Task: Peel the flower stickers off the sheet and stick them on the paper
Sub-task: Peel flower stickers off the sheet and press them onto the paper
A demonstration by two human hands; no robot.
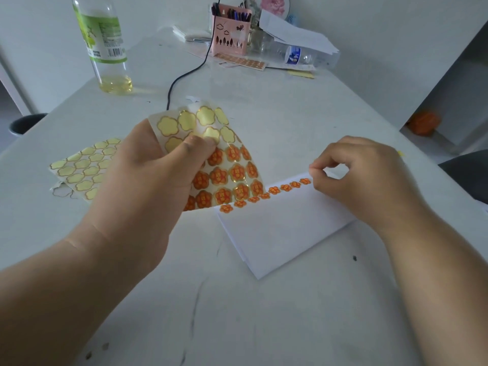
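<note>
My left hand (148, 180) holds up the sticker sheet (227, 167), thumb pressed on its upper part. The sheet's top rows are bare yellow flower outlines, while orange flower stickers fill its lower rows. A folded white paper (280, 233) lies on the table in front of me, with a row of several orange flower stickers (264, 195) along its far edge. My right hand (369, 178) hovers over the right end of that row, thumb and forefinger pinched together; whether a sticker is between them is hidden.
A used sticker sheet (84, 167) of yellow outlines lies at the left. Farther back stand a bottle (105, 46) with yellow liquid, a pink pen holder (231, 30), a black cable (184, 75), another sticker strip (240, 60), a lying plastic bottle (298, 55) and papers.
</note>
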